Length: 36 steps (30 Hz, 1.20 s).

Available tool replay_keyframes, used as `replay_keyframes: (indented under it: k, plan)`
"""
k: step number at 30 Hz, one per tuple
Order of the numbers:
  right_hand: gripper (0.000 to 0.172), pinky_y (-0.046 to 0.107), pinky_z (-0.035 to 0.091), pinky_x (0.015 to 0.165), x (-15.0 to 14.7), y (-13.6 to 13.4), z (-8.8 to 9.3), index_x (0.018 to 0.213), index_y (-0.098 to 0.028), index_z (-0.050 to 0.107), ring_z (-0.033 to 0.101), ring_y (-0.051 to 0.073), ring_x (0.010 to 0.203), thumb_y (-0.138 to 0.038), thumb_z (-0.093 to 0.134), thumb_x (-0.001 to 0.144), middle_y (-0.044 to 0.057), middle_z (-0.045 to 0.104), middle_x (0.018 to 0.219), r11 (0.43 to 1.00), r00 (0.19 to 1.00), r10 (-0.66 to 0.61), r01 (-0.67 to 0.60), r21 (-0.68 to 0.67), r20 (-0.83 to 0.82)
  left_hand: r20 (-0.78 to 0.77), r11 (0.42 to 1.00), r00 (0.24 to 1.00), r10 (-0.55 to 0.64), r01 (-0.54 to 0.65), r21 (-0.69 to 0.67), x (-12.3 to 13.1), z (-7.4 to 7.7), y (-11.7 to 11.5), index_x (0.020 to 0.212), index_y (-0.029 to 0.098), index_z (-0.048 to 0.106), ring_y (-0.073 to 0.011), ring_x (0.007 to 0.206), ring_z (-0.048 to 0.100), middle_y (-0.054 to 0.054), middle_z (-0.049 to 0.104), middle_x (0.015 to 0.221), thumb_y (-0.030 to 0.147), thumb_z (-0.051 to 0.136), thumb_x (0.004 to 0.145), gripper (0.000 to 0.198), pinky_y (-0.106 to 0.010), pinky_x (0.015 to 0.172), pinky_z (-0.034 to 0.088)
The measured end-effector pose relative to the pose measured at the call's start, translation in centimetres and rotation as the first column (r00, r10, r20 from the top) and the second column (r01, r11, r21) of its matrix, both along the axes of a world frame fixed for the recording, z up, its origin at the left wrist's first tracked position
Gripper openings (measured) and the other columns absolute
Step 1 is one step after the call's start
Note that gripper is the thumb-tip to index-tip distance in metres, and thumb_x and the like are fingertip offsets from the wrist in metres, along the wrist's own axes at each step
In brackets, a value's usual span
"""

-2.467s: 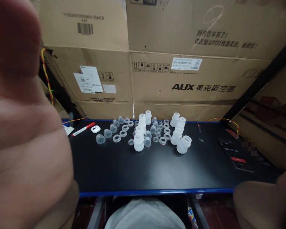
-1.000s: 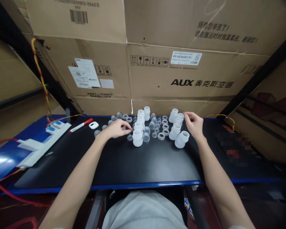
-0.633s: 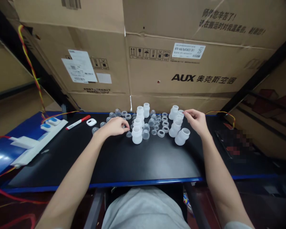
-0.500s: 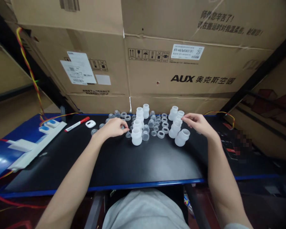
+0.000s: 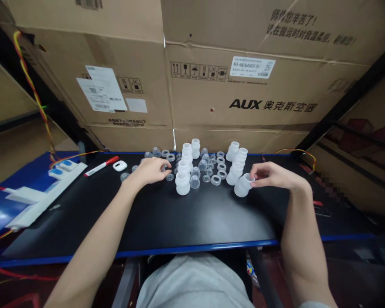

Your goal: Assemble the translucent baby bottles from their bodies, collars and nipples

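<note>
My right hand (image 5: 269,176) is at the front bottle of the right row, with thumb and fingertips closed on its open rim. This frosted white plastic bottle (image 5: 243,186) has a narrow waist and stands on the black table mat. My left hand (image 5: 150,170) hovers over small clear plastic parts, its thumb and index finger apart and nothing visible between them. A clear ring (image 5: 170,176) lies just below its fingertips. Beside it stands the left row of white bottles, with a bottle (image 5: 182,183) at the front. Some clear caps are partly hidden behind my left hand.
Between the bottle rows lie clear domed caps (image 5: 194,182) and translucent rings (image 5: 215,180). At left are a red-and-white marker (image 5: 102,166), a small white case (image 5: 119,165) and a white power strip (image 5: 46,199) with cables. A cardboard wall (image 5: 200,96) closes off the back.
My right hand has come nearer, from the middle of the right row to the front bottle's rim. The thumb and index finger of my left hand have spread apart.
</note>
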State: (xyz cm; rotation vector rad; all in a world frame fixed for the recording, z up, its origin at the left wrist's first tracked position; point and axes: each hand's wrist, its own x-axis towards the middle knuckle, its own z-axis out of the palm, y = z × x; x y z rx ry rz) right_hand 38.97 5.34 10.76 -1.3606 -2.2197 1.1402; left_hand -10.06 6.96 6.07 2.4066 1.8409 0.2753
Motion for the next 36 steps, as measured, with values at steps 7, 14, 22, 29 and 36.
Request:
replay_keyframes:
  k: [7, 14, 22, 29, 36]
  plan:
    - [0.049, 0.029, 0.041, 0.065, -2.1, -1.2, 0.6, 0.082, -0.017, 0.08, 0.053, 0.015, 0.069, -0.063, 0.093, 0.08, 0.0, 0.065, 0.073, 0.978, 0.977, 0.207, -0.205, -0.04, 0.043, 0.176, 0.784, 0.963, -0.202, 0.052, 0.618, 1.3, 0.7, -1.3, 0.107, 0.022, 0.084, -0.0179, 0.07, 0.07, -0.002, 0.075, 0.078, 0.034, 0.063, 0.102, 0.025, -0.03, 0.068, 0.046]
    - [0.033, 0.029, 0.053, 0.078, -8.4, -2.7, -0.8, 0.094, -0.018, 0.083, 0.065, 0.016, 0.082, -0.051, 0.089, 0.092, 0.003, 0.073, 0.088, 0.892, 0.878, 0.453, -0.448, 0.068, -0.157, 0.057, 0.401, 0.791, -0.609, 0.245, 0.883, 7.8, 0.1, -5.8, 0.108, 0.021, 0.076, -0.0127, 0.055, 0.065, 0.004, 0.07, 0.067, 0.026, 0.073, 0.096, 0.013, -0.027, 0.059, 0.047]
    - [0.04, 0.028, 0.056, 0.073, -12.2, -2.8, -3.8, 0.121, -0.019, 0.076, 0.066, 0.015, 0.075, -0.053, 0.079, 0.101, 0.001, 0.072, 0.087, 0.934, 0.84, 0.342, -0.355, 0.051, -0.421, 0.268, 0.648, 0.671, -0.692, 0.413, 0.639, 12.3, -4.0, -8.6, 0.102, 0.019, 0.068, -0.0167, 0.058, 0.072, 0.0, 0.076, 0.077, 0.055, 0.08, 0.091, 0.04, -0.03, 0.052, 0.045]
    - [0.025, 0.03, 0.048, 0.071, -15.3, -1.2, -8.2, 0.123, -0.017, 0.076, 0.069, 0.02, 0.07, -0.034, 0.068, 0.107, 0.002, 0.074, 0.074, 0.864, 0.957, -0.291, 0.254, 0.436, 0.019, 0.332, 0.625, 0.555, -0.762, 0.5, 0.599, 12.0, -4.6, -8.3, 0.104, 0.02, 0.065, -0.0159, 0.054, 0.068, 0.003, 0.07, 0.069, 0.054, 0.084, 0.087, 0.043, -0.03, 0.051, 0.045]
    - [0.036, 0.031, 0.049, 0.077, -16.7, -0.8, -9.3, 0.136, -0.023, 0.077, 0.08, 0.028, 0.096, -0.044, 0.063, 0.11, 0.01, 0.085, 0.1, 0.862, 0.862, -0.382, 0.201, 0.466, 0.334, 0.301, 0.619, 0.576, -0.76, 0.502, 0.604, 12.1, -4.9, -8.4, 0.104, 0.02, 0.067, -0.017, 0.053, 0.067, 0.003, 0.068, 0.065, 0.058, 0.083, 0.087, 0.044, -0.03, 0.051, 0.044]
